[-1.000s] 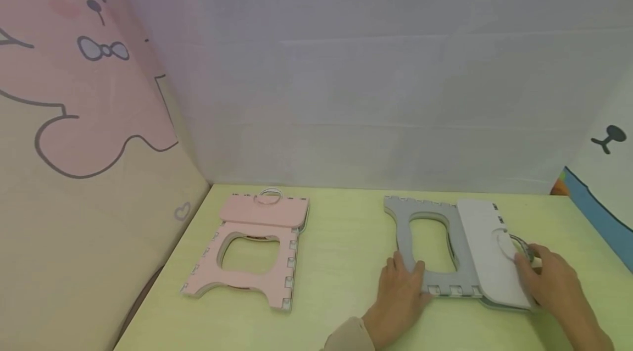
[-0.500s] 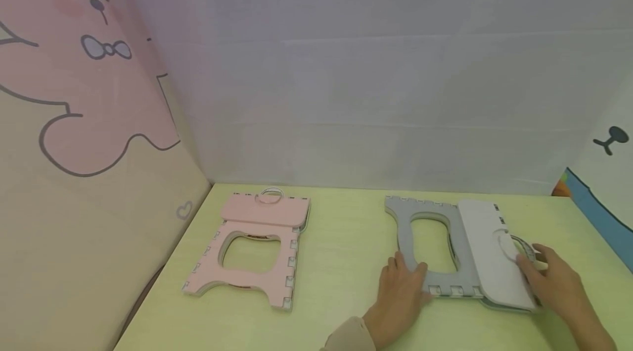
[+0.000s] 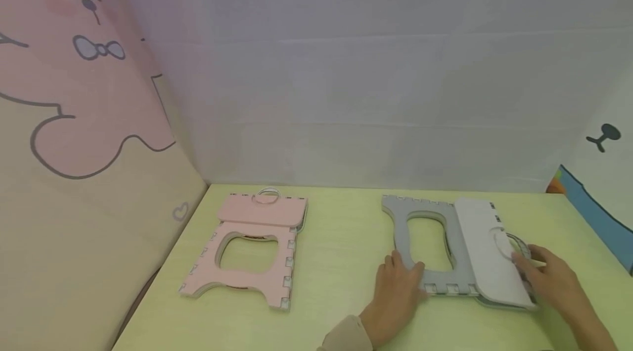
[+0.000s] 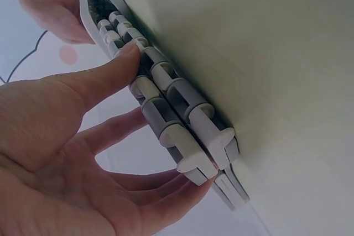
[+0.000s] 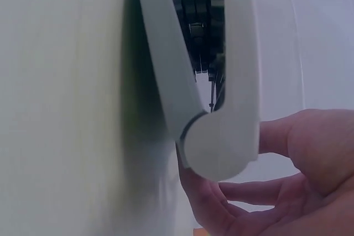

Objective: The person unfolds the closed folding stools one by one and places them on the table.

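Note:
A folded step stool with grey legs [image 3: 403, 227] and a white seat panel [image 3: 477, 235] lies flat at the right of the table in the head view. My left hand [image 3: 395, 297] grips its near left corner. In the left wrist view, the thumb lies on the hinged edge [image 4: 166, 95] and the fingers reach round the other side. At the stool's right edge, beside the carry handle [image 3: 519, 244], my right hand [image 3: 555, 280] holds the seat panel. The right wrist view shows the thumb on one face and the fingers curled behind the rounded end [image 5: 218, 147].
A pink folded step stool [image 3: 262, 211] lies at the left of the yellow-green table [image 3: 341, 241], its handle towards the back. A pale cloth wall [image 3: 321, 82] rises behind the table. Printed cloth panels with cartoon figures [image 3: 99, 98] stand at both sides.
The right fingers shift slightly by the handle at the seat's edge. The left hand and both stools hold their places, while the head view sways a little.

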Demonstrator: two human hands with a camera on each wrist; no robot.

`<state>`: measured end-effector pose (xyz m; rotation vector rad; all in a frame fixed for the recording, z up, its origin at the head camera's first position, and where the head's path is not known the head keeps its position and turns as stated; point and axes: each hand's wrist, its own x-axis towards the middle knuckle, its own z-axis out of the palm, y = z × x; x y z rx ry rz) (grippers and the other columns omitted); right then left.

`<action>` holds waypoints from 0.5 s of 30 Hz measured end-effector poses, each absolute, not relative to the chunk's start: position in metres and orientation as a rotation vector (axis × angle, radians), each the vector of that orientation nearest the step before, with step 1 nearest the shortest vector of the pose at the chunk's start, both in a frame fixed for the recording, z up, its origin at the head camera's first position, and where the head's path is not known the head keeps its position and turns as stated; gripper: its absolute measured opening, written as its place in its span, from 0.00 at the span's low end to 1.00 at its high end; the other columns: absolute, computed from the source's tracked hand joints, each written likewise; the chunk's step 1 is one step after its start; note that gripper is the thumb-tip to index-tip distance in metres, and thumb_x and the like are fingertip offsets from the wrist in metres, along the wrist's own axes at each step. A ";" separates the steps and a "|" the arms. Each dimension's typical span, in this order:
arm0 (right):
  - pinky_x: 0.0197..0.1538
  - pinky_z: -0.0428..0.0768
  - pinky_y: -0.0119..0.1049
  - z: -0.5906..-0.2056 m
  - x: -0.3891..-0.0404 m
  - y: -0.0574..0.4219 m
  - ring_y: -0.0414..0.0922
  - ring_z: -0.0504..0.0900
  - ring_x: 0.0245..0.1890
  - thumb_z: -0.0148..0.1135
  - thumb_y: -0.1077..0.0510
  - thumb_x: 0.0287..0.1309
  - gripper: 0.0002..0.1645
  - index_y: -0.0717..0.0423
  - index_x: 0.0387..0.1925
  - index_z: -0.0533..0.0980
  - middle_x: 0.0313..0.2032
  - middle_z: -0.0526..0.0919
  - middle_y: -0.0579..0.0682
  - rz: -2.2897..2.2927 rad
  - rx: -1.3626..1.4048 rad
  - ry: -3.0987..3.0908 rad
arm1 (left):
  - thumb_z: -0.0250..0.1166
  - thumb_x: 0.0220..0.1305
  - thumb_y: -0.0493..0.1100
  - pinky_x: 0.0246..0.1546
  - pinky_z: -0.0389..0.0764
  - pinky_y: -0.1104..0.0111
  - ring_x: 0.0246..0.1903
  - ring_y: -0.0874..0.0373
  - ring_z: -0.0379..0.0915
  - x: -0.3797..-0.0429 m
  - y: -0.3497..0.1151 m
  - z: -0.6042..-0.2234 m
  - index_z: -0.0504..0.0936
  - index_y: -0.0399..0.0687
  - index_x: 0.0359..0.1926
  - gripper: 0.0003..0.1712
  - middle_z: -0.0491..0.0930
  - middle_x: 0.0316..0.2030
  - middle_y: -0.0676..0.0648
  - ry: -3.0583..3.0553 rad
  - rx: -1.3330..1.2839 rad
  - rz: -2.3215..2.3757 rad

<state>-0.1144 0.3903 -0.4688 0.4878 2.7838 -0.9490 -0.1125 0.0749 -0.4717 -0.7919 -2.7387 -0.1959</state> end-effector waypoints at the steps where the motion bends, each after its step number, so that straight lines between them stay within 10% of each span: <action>1: 0.53 0.78 0.66 -0.468 -0.114 0.390 0.77 0.69 0.59 0.42 0.36 0.78 0.52 0.83 0.71 0.49 0.67 0.55 0.83 -0.949 0.490 2.781 | 0.78 0.50 0.63 0.25 0.64 0.75 0.30 0.61 0.69 -0.113 0.074 -0.471 0.87 0.61 0.50 0.27 0.79 0.36 0.47 -2.738 -0.792 -0.199; 15: 0.43 0.84 0.56 -0.457 -0.111 0.383 0.73 0.76 0.55 0.50 0.39 0.77 0.48 0.79 0.71 0.55 0.65 0.61 0.82 -0.967 0.559 2.896 | 0.80 0.49 0.61 0.24 0.63 0.75 0.28 0.61 0.71 -0.112 0.071 -0.471 0.87 0.60 0.47 0.25 0.80 0.35 0.46 -2.672 -0.804 -0.240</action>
